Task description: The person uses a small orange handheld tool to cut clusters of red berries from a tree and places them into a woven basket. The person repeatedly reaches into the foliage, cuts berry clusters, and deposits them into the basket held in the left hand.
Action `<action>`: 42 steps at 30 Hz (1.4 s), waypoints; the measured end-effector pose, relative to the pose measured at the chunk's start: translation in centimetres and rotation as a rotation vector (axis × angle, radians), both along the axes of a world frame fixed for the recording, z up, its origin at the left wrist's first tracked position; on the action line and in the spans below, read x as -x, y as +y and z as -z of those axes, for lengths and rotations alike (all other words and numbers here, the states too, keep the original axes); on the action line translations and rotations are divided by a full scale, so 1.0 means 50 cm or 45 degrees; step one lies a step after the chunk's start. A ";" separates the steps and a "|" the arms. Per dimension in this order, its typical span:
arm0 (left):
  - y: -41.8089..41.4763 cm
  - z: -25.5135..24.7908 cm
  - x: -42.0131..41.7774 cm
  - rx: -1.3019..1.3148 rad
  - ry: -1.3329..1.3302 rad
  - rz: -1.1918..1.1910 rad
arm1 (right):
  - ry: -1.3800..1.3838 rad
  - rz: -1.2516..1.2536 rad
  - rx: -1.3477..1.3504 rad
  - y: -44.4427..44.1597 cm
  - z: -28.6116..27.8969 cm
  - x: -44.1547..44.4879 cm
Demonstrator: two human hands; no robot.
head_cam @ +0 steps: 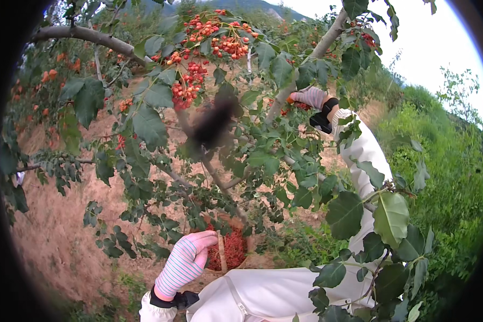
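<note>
My left hand (186, 259), in a striped pink glove with a black wrist strap, is at the lower middle with its fingers drawn together. Nothing can be made out between them. Just beyond it a round container of picked red berries (234, 247) stands low under the branches. My right hand (310, 98), gloved and with a black strap, reaches into the tree at the upper right. Its fingertips are at a red berry cluster (302, 106), partly hidden by leaves and a branch; its grip cannot be made out. Large red berry clusters (185, 90) hang at the upper middle.
A thick grey branch (90, 35) crosses the upper left, and another limb (326, 38) rises at the upper right. Leafy twigs (346, 213) overlap my right sleeve. Bare brown soil (60, 237) lies at left, green undergrowth (446, 181) at right. A dark blur hides part of the middle.
</note>
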State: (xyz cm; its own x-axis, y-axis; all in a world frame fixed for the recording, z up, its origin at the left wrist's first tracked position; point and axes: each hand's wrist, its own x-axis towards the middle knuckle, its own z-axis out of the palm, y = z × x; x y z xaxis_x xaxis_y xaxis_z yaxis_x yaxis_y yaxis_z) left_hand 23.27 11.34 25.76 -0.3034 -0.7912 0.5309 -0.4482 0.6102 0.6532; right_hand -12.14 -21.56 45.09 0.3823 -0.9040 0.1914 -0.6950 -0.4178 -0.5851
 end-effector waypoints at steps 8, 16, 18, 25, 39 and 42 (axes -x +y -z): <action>0.020 0.020 -0.011 -0.040 0.020 -0.024 | 0.366 -0.036 0.322 -0.001 -0.010 -0.049; 0.021 0.026 -0.021 -0.089 -0.021 0.005 | -0.208 0.574 0.088 -0.180 0.057 0.186; 0.015 0.021 -0.021 -0.090 -0.016 0.027 | -0.880 0.396 -0.127 -0.143 0.057 0.256; -0.021 0.013 -0.022 -0.079 0.034 0.153 | -1.489 -0.229 -0.219 0.203 0.117 0.217; -0.061 0.027 -0.088 -0.124 -0.122 0.315 | -1.399 0.147 -1.314 0.491 0.692 -0.158; -0.050 0.025 -0.098 -0.147 -0.134 0.311 | -0.749 0.562 -1.159 0.397 0.811 -0.243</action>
State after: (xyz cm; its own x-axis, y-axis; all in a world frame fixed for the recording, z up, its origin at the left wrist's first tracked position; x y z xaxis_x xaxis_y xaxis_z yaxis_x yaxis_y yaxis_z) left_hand 28.17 8.86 24.53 -0.5415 -0.7412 0.3968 -0.3661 0.6327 0.6823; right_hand -0.01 -1.69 4.54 0.0688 -0.8308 -0.5523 -0.1971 0.5313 -0.8239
